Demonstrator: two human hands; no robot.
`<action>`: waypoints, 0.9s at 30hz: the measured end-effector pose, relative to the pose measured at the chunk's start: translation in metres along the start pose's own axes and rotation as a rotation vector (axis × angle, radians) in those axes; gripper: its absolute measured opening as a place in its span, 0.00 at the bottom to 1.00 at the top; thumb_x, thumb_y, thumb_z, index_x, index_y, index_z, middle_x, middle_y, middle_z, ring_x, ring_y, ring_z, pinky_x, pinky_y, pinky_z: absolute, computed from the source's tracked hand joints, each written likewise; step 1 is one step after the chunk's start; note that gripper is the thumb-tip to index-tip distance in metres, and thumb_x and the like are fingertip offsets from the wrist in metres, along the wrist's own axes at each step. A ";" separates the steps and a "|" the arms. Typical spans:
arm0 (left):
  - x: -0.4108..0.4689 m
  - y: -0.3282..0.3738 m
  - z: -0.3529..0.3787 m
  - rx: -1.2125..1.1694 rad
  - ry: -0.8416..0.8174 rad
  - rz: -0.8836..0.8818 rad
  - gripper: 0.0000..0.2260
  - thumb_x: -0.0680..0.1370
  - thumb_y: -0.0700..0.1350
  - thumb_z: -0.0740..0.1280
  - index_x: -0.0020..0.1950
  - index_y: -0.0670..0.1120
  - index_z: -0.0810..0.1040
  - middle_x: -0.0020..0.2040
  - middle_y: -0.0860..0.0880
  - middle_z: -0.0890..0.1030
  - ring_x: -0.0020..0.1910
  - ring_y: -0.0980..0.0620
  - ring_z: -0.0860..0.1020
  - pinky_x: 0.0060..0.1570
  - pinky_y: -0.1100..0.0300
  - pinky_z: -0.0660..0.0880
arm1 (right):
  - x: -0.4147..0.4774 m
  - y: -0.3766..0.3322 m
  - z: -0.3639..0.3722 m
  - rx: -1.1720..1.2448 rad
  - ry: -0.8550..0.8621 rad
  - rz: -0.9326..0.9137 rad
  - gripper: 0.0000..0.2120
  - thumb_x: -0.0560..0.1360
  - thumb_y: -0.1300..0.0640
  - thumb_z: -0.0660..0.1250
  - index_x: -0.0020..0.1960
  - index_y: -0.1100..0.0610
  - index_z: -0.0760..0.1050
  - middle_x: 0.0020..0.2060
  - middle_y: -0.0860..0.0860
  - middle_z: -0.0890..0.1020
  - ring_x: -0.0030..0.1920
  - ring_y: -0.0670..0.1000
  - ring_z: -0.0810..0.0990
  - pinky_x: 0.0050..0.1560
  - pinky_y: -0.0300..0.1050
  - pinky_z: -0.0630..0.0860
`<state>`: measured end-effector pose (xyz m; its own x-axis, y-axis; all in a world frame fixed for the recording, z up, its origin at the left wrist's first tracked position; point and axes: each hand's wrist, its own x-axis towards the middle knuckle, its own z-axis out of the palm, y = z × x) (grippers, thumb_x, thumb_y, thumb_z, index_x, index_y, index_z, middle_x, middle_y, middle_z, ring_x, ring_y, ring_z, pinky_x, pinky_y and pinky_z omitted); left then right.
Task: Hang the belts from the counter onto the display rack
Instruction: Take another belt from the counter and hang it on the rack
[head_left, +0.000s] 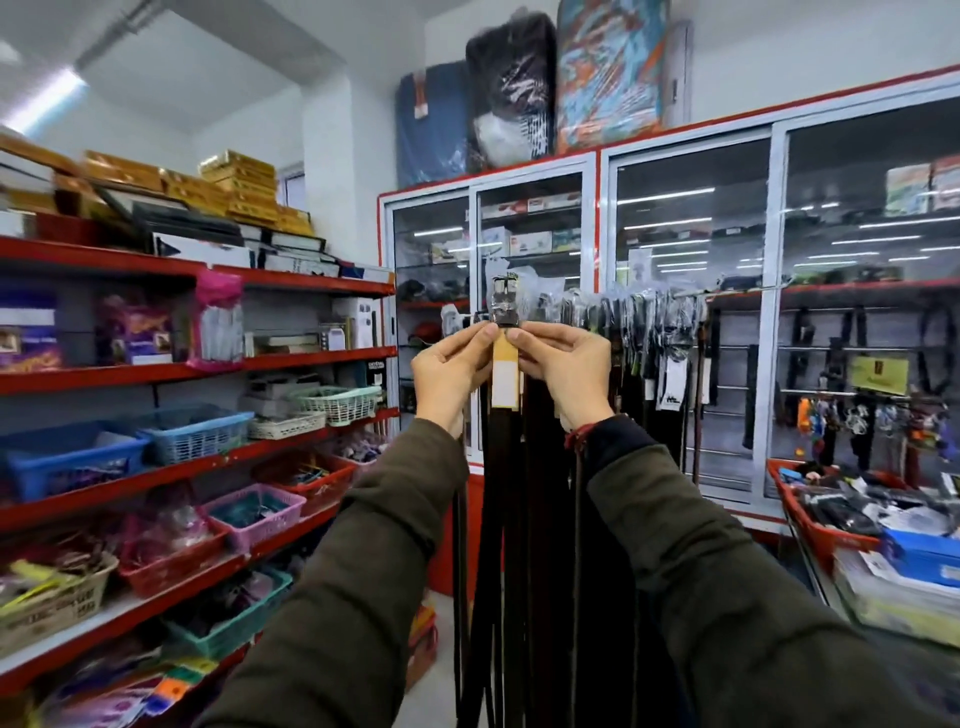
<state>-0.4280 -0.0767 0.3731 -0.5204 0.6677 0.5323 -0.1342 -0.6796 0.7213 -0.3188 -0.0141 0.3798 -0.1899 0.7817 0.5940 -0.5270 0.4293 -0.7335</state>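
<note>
I hold a dark belt (501, 467) upright by its top end, just under its plastic-wrapped metal buckle (504, 299). A yellow and white tag (505, 376) hangs from it between my hands. My left hand (449, 366) pinches the belt from the left and my right hand (563, 366) from the right. The strap hangs straight down between my sleeves. Right behind it, a row of several dark belts (644, 332) hangs from the display rack rail (727, 292) in front of the glass cabinet. The counter itself is out of view.
Red shelves (291, 361) with plastic baskets and boxes run along the left. A red-framed glass cabinet (691, 218) stands behind the rack, with wrapped mattresses on top. A red bin of goods (821, 525) and stacked packets sit at the right.
</note>
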 end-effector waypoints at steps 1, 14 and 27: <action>0.004 0.001 0.001 0.006 0.008 -0.013 0.11 0.77 0.39 0.73 0.58 0.38 0.83 0.53 0.38 0.86 0.44 0.51 0.86 0.43 0.62 0.83 | 0.005 0.001 0.003 -0.020 0.021 -0.002 0.11 0.71 0.67 0.77 0.52 0.68 0.83 0.40 0.59 0.86 0.35 0.48 0.87 0.38 0.37 0.83; 0.029 -0.016 0.007 0.011 0.008 -0.114 0.12 0.78 0.38 0.71 0.60 0.36 0.81 0.51 0.40 0.85 0.45 0.48 0.84 0.41 0.64 0.84 | 0.027 0.013 -0.006 -0.079 0.053 0.027 0.09 0.73 0.67 0.75 0.53 0.68 0.83 0.39 0.56 0.86 0.39 0.51 0.86 0.41 0.39 0.84; 0.010 -0.072 0.015 0.580 0.112 0.366 0.17 0.83 0.43 0.64 0.72 0.45 0.75 0.70 0.47 0.77 0.65 0.54 0.76 0.64 0.69 0.74 | 0.000 0.045 -0.045 -0.612 0.169 -0.245 0.11 0.80 0.57 0.67 0.61 0.55 0.82 0.50 0.48 0.85 0.44 0.39 0.81 0.53 0.42 0.81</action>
<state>-0.4105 -0.0167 0.3331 -0.5340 0.3700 0.7602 0.5226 -0.5624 0.6408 -0.3055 0.0252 0.3320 0.0338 0.6676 0.7438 0.0347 0.7430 -0.6684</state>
